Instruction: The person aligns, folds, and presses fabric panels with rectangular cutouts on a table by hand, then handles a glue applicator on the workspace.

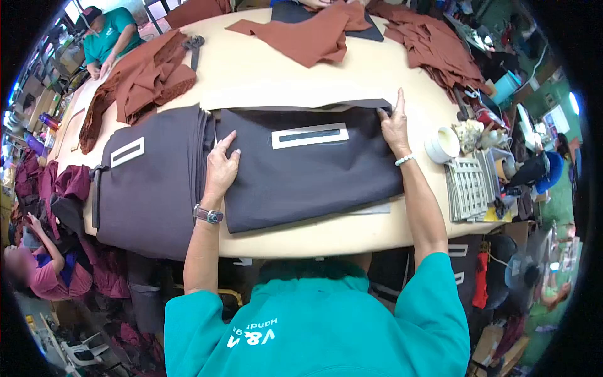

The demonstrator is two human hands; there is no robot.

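A dark brown fabric panel lies before me, its far edge raised in a fold. On its upper part sits a cream rectangular frame with a dark slot. My left hand rests at the panel's left edge, fingers apart, beside a thick stack of similar dark fabric. At the far right corner, my right hand grips the panel with the thumb on top and the index finger stretched out. The fingers beneath the cloth are hidden.
Another cream frame and a dark metal bar lie on the left stack. Rust-brown fabric lies across the cream table. A white tub and a slatted stack stand right. A co-worker works far left.
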